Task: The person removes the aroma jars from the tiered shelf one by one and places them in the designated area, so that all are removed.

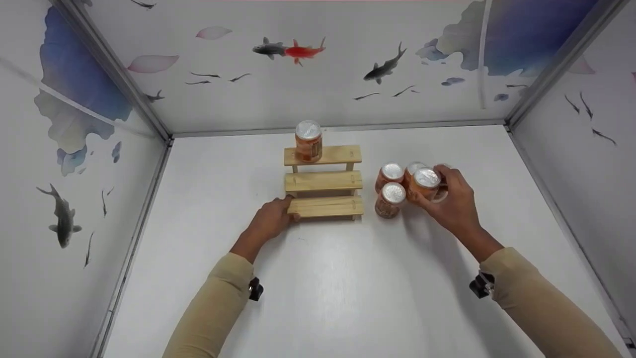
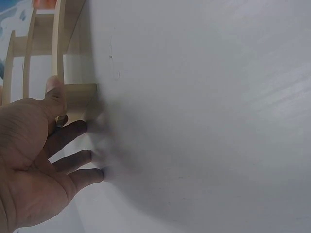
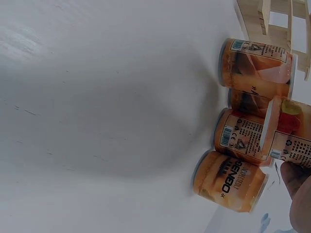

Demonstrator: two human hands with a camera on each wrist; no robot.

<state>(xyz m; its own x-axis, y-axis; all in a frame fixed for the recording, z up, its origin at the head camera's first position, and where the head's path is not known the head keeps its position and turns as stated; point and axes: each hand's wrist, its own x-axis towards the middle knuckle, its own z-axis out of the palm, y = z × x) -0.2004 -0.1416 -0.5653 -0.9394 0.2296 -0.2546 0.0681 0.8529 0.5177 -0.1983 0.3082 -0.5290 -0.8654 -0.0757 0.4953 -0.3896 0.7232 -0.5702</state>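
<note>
Right of centre, the right hand (image 1: 456, 201) grips an orange-labelled can (image 1: 424, 183) between its fingers, near-upright, aloft beside other cans (image 1: 389, 203), rightward of the three-tier wooden rack (image 1: 323, 181); the left hand (image 1: 271, 218), left of centre, pinches the rack's lowest step (image 1: 325, 206).

My tan fabric sleeves (image 1: 212, 303) are plain. The cylindrical orange cans (image 3: 255, 68) have silver metallic lids (image 1: 393, 193), my stepped wooden rack (image 1: 324, 181) is pale yellow, and dark fish (image 1: 63, 219) pattern the white panel walls (image 1: 308, 104).

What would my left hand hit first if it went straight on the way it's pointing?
Most likely the wooden rack: your left hand holds the left end of its lowest step.
</note>
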